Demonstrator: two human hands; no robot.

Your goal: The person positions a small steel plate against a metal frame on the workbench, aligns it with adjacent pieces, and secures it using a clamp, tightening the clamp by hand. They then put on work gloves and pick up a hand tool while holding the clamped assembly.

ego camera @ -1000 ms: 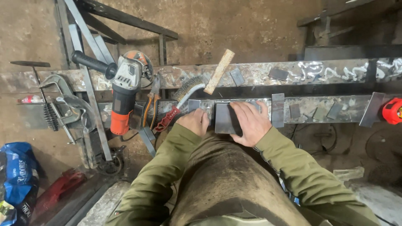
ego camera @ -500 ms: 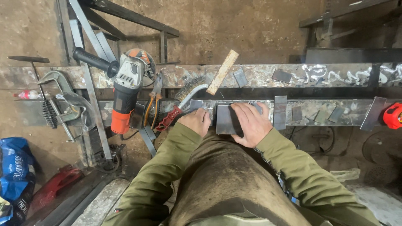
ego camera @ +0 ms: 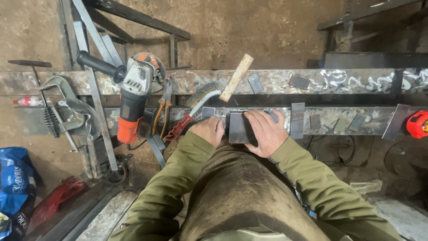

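A dark rectangular steel plate point(ego camera: 238, 128) stands against the near metal beam point(ego camera: 330, 117) in front of me. My right hand point(ego camera: 265, 132) lies flat over the plate's right side, fingers spread across it. My left hand point(ego camera: 209, 130) rests with curled fingers on the beam just left of the plate, touching a small shiny steel piece point(ego camera: 208, 113). Both olive sleeves reach forward over my brown apron point(ego camera: 240, 192).
An orange and grey angle grinder point(ego camera: 133, 100) lies on the beams at left, beside pliers point(ego camera: 164, 105), a red-handled wire brush point(ego camera: 192, 111) and a wooden handle point(ego camera: 236, 77). Several small steel plates point(ego camera: 297, 119) rest along the beams. Clamps point(ego camera: 67, 107) hang left; a red tape measure point(ego camera: 418, 123) sits far right.
Both hands stay on the plate and beam; the view has shifted only slightly.
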